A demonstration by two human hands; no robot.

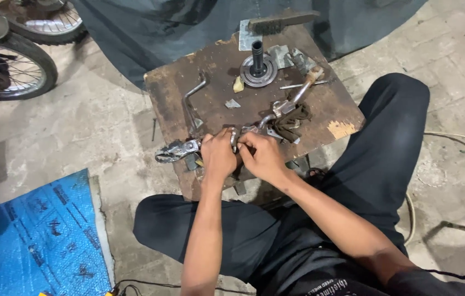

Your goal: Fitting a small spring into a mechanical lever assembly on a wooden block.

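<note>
far to the left of the grip a bicycle wheel (7, 66) stands on the paved floor, and below it, nearer the person, a blue printed sheet (40, 235) lies flat on the ground, its dark markings too small to make out. just left of the grip a shiny metal pedal piece (175, 149) sticks out past the edge of the worn wooden table (342, 118), and above it a bent metal crank rod (193, 101) lies on the board. the left hand (217, 156) is closed around the near end of that pedal piece, fingers curled tight, and the right hand (262, 156) sits touching it, fingers pinched on a small curved metal part (234, 137) held between the two hands at the table's near edge. above the grip, well apart from it, a round pulley with an upright black shaft (257, 66) stands on the board, with a small pale scrap (238, 84) just beside it and a wire brush (282, 22) at the far edge. up and to the right of the grip a wood-handled tool (301, 93) lies slanted, its metal end near a dark rag (292, 120) that rests just beside the right hand. nothing covers the held part but the fingers themselves. right of the grip, the person's black-trousered knee (391, 126) rises beside the table.
</note>
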